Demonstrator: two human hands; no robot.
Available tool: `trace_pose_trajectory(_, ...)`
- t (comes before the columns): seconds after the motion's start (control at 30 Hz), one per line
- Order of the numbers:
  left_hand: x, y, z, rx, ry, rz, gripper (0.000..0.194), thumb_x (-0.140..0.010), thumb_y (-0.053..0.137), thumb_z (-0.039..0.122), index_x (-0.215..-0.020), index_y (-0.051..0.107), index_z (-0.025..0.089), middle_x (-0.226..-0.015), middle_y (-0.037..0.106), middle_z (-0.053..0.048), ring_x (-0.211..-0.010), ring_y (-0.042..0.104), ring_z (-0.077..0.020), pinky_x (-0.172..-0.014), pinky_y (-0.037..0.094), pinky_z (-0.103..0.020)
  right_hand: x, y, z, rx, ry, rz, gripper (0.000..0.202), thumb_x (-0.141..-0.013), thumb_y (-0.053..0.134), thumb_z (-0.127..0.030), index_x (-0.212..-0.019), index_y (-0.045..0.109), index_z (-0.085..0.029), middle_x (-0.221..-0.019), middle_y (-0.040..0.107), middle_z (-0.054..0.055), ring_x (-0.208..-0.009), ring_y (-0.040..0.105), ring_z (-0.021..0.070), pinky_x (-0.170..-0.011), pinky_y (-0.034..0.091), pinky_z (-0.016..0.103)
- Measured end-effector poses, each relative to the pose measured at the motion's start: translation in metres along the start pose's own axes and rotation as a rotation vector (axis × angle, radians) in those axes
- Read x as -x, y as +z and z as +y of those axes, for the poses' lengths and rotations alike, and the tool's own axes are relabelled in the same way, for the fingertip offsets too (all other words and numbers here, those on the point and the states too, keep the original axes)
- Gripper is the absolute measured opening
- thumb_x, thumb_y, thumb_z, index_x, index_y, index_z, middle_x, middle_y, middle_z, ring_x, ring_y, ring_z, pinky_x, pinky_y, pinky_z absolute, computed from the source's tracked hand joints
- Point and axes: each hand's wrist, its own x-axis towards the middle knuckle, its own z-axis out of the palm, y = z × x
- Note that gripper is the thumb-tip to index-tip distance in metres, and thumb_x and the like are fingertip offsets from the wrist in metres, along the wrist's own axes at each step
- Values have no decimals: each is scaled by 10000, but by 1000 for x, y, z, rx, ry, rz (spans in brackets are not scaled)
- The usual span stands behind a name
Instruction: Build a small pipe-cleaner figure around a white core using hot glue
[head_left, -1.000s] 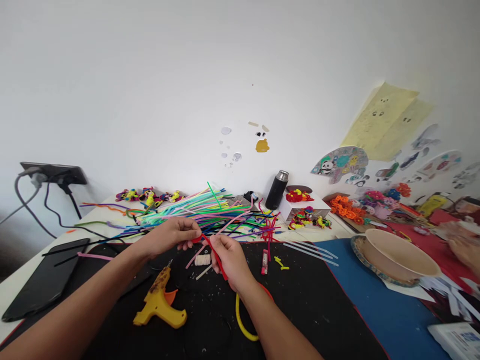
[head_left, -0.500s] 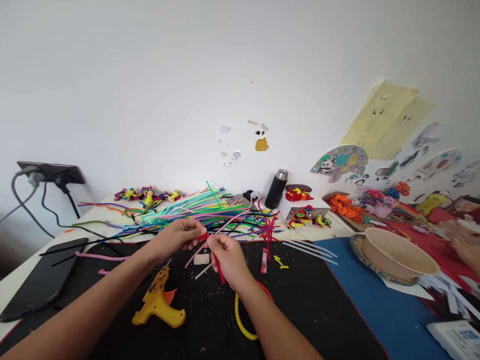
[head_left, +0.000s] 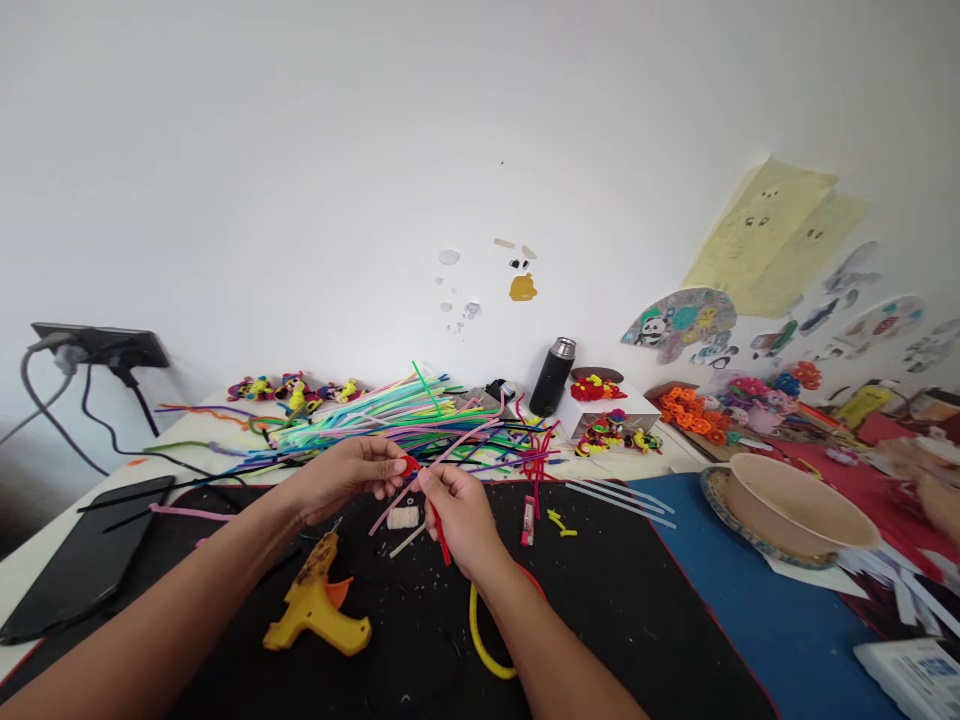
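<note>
While your left hand (head_left: 375,468) pinches the curled end of the red pipe cleaner (head_left: 442,542) and your right hand (head_left: 463,515) grips its length, only that end looks shaped, its straight tail remaining unworked, with the glue gun (head_left: 319,605) lying at your hands' seven o'clock.

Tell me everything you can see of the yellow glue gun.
The glue gun has a yellow, plastic-looking body, an orange trigger and brown, scorched-looking stains on the barrel near its narrow tip. It lies on its side on the black mat, tip pointing away from the person, handle towards the right. Nothing is seen holding it. Whether it is hot cannot be told.
</note>
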Motion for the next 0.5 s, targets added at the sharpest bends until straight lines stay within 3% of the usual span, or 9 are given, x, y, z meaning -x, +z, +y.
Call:
trace_pose_trajectory(0.17,0,1,1,57,-30,30,371,-625,956,414,-763,735,149,-685,693,-32,-596,595,-122,-563,462,-207,-1,0,-1,-5,-5,17,389,-866,657,-563,-812,650,-178,-435,481,-85,-346,392,80,-391,282,206)
trace_pose_trajectory(0.5,0,10,1,110,45,124,382,-593,958,430,-736,746,145,-664,690,-35,-576,579,-122,-564,468,-225,-1,-1,-1,6,-12,17,418,-860,654,-590,-820,657,-174,-432,476,-88,-345,388,78,-394,287,202)
